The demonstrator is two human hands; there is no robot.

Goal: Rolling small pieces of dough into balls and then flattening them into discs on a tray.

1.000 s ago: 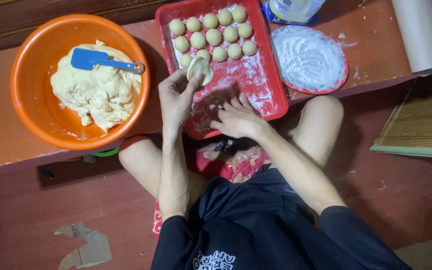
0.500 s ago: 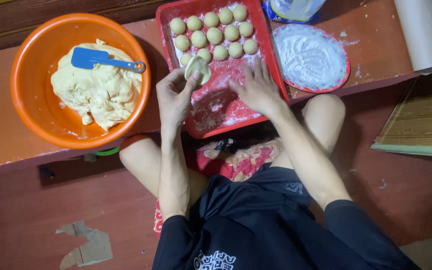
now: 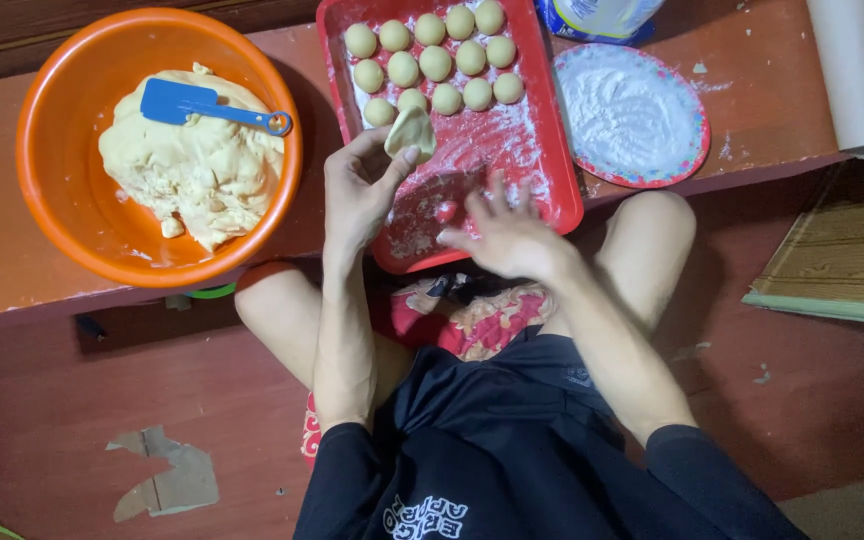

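Observation:
My left hand (image 3: 357, 190) holds a flattened piece of dough (image 3: 410, 131) between thumb and fingers, just above the near left part of a red floured tray (image 3: 552, 160). Several round dough balls (image 3: 436, 62) lie in rows at the tray's far end. My right hand (image 3: 507, 235) hovers with fingers spread over the tray's near end, holding nothing; it looks blurred.
An orange bowl (image 3: 62, 215) at the left holds a big lump of dough (image 3: 197, 170) with a blue scraper (image 3: 202, 105) on it. A pink-rimmed plate of flour (image 3: 632, 115) stands right of the tray, a paper roll (image 3: 857, 70) beyond it. My bent knees sit under the low bench.
My right hand went up onto the tray's middle, then came back to its near end. My left hand keeps the dough piece in about the same spot.

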